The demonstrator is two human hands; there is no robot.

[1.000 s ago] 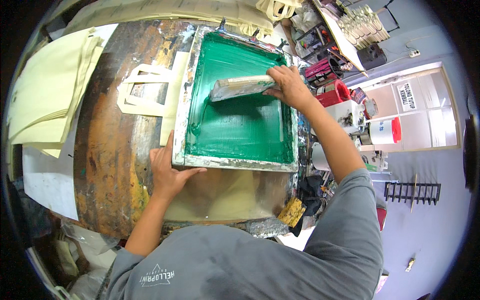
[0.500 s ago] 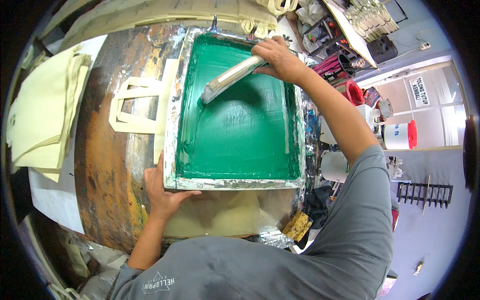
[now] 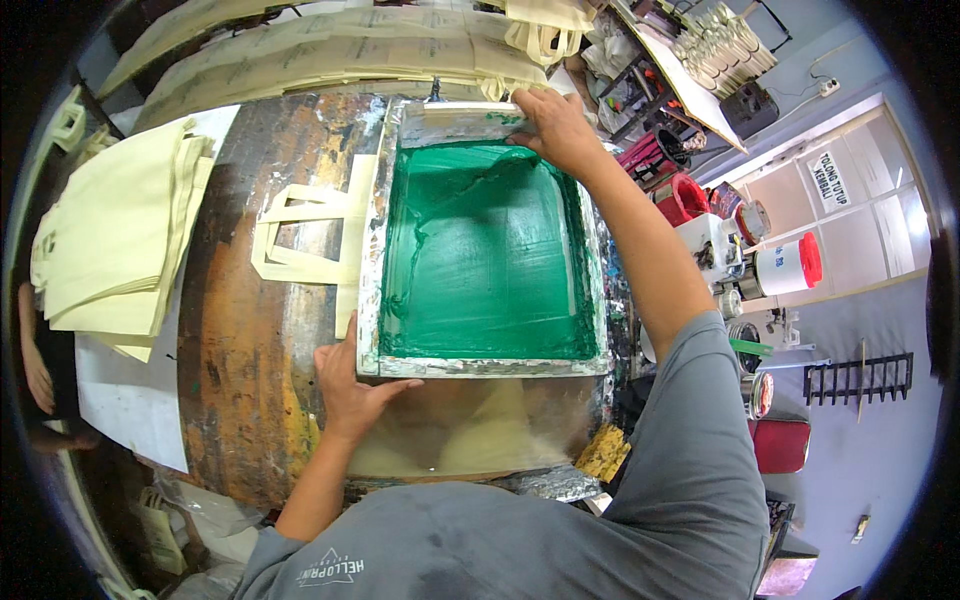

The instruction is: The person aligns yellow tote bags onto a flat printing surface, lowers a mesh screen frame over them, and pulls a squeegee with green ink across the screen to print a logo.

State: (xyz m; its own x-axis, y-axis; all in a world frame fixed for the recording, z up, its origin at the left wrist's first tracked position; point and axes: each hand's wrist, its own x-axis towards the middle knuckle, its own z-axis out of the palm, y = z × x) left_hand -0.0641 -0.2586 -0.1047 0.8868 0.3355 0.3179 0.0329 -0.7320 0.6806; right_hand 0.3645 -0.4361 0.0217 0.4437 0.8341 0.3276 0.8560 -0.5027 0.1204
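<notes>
A screen-printing frame (image 3: 485, 368) with whitish, paint-stained edges lies before me, its mesh coated in green ink (image 3: 485, 260). My left hand (image 3: 350, 395) grips the frame's near left corner, thumb along the near edge and fingers up the left side. At the far end, my right hand (image 3: 558, 130) is closed on the right part of a squeegee (image 3: 455, 122). The squeegee lies crosswise inside the frame, along its far edge. From under the frame's left side a pale yellow fabric bag (image 3: 352, 215) pokes out with its handle; the rest of it is hidden.
The paint-stained table (image 3: 240, 330) bears a stack of pale yellow bags (image 3: 125, 230) at left. Another person's hand (image 3: 38, 378) shows at the left rim. A yellow sponge (image 3: 603, 453) sits near my right side. Ink containers (image 3: 785, 268) stand at right; racks of bags (image 3: 340, 75) line the back.
My right hand has brought the squeegee from a slanted position over the middle-left of the ink to the far edge, now crosswise. The left hand keeps its grip. The view has shifted slightly.
</notes>
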